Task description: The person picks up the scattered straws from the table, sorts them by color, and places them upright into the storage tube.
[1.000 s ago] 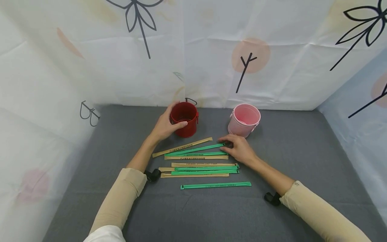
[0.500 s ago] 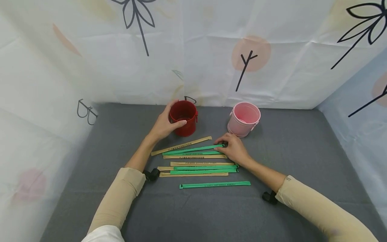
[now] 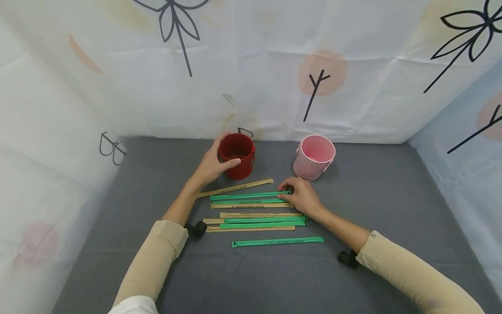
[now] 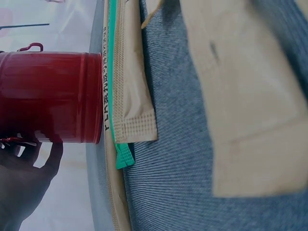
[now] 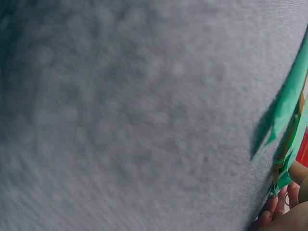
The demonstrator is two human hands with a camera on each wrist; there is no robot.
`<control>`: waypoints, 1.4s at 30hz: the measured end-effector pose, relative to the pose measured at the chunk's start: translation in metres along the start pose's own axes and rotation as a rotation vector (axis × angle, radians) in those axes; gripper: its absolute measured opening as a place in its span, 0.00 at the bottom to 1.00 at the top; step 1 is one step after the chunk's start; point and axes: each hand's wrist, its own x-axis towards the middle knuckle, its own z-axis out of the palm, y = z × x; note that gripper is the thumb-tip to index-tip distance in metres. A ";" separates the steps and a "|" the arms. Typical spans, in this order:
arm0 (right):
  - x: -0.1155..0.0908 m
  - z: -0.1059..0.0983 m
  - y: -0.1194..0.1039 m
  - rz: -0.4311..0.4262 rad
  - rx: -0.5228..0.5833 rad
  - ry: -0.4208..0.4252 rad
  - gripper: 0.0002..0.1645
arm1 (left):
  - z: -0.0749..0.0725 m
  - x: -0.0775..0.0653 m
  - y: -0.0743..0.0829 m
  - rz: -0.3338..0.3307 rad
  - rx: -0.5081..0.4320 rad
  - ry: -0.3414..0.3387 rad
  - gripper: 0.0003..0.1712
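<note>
My left hand [image 3: 209, 165] holds the red bucket [image 3: 246, 166] from its left side, thumb across the front and fingers behind. In the left wrist view the bucket [image 4: 48, 96] stands past several wrapped straws, and the hand [image 4: 24, 187] reaches its wall. With thumb and fingertips, my right hand [image 3: 303, 195] pinches the right end of a green wrapped straw [image 3: 247, 196]. This straw lies almost level between a slanted tan straw [image 3: 235, 188] and another green one [image 3: 247, 202]. Part of the right hand [image 5: 288, 207] appears at the right wrist view's lower corner, by green straw ends.
A pink bucket [image 3: 310, 168] stands just behind the right hand. Closer to the front lies a bunch of green and tan straws [image 3: 255, 229], with a single green straw [image 3: 278, 242] before it. Patterned white cloth [image 3: 266, 96] rises behind the grey table [image 3: 270, 283].
The right hand has shifted slightly left, and the pinched green straw has swung from a slant to nearly level. The left hand stays on the red bucket.
</note>
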 end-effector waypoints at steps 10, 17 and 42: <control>-0.002 -0.004 0.002 -0.010 0.134 0.003 0.07 | 0.000 -0.003 0.001 -0.005 -0.005 -0.006 0.48; -0.002 -0.015 -0.004 0.049 0.352 0.048 0.08 | 0.001 -0.003 0.003 -0.012 -0.020 -0.001 0.48; 0.022 -0.097 -0.047 -0.149 0.583 0.178 0.11 | -0.004 0.008 0.004 0.040 -0.048 -0.010 0.48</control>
